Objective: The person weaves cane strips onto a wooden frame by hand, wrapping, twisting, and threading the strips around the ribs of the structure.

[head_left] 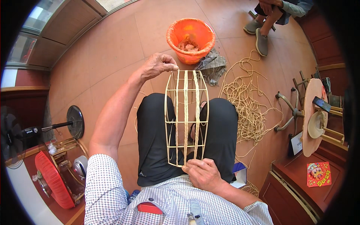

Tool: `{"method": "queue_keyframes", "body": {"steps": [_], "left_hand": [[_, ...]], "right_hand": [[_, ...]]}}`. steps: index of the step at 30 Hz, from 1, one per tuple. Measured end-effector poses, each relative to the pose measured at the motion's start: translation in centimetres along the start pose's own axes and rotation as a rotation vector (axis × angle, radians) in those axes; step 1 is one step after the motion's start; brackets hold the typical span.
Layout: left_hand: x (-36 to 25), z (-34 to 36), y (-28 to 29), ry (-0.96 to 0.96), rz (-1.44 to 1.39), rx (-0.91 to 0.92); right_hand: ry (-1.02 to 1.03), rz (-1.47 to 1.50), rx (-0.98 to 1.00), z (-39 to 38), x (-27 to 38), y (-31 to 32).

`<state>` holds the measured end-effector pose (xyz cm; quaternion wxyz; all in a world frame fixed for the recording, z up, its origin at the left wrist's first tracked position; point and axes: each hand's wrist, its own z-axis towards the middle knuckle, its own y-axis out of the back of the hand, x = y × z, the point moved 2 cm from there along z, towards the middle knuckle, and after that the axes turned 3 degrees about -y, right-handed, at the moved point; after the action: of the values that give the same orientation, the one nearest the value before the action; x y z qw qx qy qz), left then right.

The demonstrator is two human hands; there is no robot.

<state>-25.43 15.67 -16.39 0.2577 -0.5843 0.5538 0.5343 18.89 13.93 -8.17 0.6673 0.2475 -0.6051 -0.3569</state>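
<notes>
A long pale frame [186, 122] of thin bars lies lengthwise over my thighs, with lengthwise strands of plaited cord along its middle. My left hand [160, 64] is at the frame's far left end, thumb and forefinger pinched on a pale strand at its edge. Around the near end my right hand [200, 173] has its fingers closed, holding the bottom bar and the cord there. My dark-trousered knees [221, 123] show either side of the frame.
An orange bucket [187, 50] stands ahead beside crumpled dark material [213, 67]. Tangled cord [247, 108] lies right, near a chair base [285, 112] and wooden cabinet [292, 176]. A person's shod foot [261, 43] is upper right. A fan [75, 123] and red round object [52, 178] are left.
</notes>
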Motion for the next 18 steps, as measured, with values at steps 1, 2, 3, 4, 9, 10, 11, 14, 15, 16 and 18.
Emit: {"method": "queue_keyframes", "body": {"steps": [1,2,3,4,9,10,11,14,15,16,18], "left_hand": [[0.7,0.5,0.0,0.003,0.000,0.002],[1.0,0.8,-0.1,0.001,0.025,0.004],[1.3,1.1,-0.1,0.000,0.050,0.005],[1.6,1.4,-0.2,0.001,0.050,0.007],[2.7,2.2,-1.0,0.005,0.067,0.039],[2.9,2.3,-1.0,0.008,0.068,0.040],[3.0,2.4,-1.0,0.011,0.130,0.046],[3.1,2.8,-0.9,0.015,0.232,0.063],[3.1,2.8,-0.9,0.015,0.271,0.072],[3.0,2.8,-0.8,0.014,0.273,0.072],[2.2,2.9,-0.6,0.035,0.365,0.073]], "right_hand": [[0.003,0.001,0.001,0.0,0.0,0.0],[0.005,0.001,0.002,0.0,0.0,0.0],[0.007,-0.012,0.002,0.0,0.1,0.0],[0.005,-0.011,0.002,0.0,0.1,-0.1],[-0.016,0.004,-0.003,0.0,0.0,0.0],[-0.016,0.007,-0.002,0.0,0.0,0.0],[-0.017,0.007,-0.001,0.0,0.0,0.0],[-0.017,0.013,0.004,-0.2,-0.1,-0.2],[-0.017,0.017,0.007,-0.3,-0.1,-0.2],[-0.016,0.017,0.005,-0.3,-0.1,-0.2],[0.007,0.017,0.001,-0.2,-0.1,0.0]]}}
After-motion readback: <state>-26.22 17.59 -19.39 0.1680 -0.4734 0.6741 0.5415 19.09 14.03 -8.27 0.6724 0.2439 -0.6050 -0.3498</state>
